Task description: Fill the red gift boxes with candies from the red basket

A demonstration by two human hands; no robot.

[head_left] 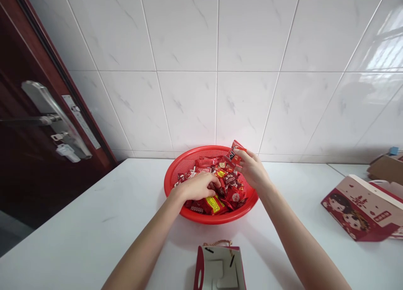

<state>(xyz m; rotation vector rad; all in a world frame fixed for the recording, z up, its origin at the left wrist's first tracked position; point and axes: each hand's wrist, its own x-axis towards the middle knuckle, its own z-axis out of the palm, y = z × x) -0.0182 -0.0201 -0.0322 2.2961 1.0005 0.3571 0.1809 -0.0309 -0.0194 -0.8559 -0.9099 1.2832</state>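
Observation:
A round red plastic basket (176, 164) stands on the white table near the wall, filled with small wrapped sweets (231, 178), mostly red. My right hand (252, 168) is above the basket's right rim, closed on a red snack packet (235, 153) with black and white print. Down among the sweets, my left hand (200, 185) has its fingers curled; whatever lies between them is hidden. A yellow-labelled red packet (214, 204) lies just below that hand. In front of the basket sits a small open gift box (220, 265) with a twisted cord handle, its inside facing up.
On the right lies a red and cream box (362, 208) printted with cartoon figures, beside more boxes at the edge of view. A brown cardboard box (387, 168) is behind it. White tiles (189, 109) back the table. At left is a dark wooden door with a metal handle (56, 118).

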